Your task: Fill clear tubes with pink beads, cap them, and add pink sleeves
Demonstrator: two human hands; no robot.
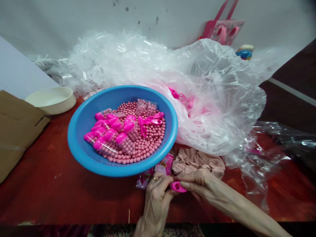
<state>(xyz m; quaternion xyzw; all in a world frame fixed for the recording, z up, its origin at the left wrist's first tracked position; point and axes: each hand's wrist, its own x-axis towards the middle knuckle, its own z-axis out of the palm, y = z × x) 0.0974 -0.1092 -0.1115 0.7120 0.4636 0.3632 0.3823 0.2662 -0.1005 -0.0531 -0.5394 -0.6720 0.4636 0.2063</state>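
Pinching a small hot-pink moulded plastic piece between both hands, near the front edge of the red worktop, just below the rim of a round blue plastic basin. Curling the fingers of the left hand, a gold ring on one of them, over the piece's left end; pressing the fingers of the right hand together and closing them on its right end, with both thumbs mostly hidden. Judging the piece as light, stiff and smooth, probably slippery, and best held by its thicker rim, away from the small hole showing in it. Working just beside a folded dusty-pink cloth and a glossy printed pink card. Leaving untouched, in the basin, loose salmon-pink beads, clear packets of bright pink capsules and hot-pink plastic scissors, and, behind it, a crumpled clear polythene bag.
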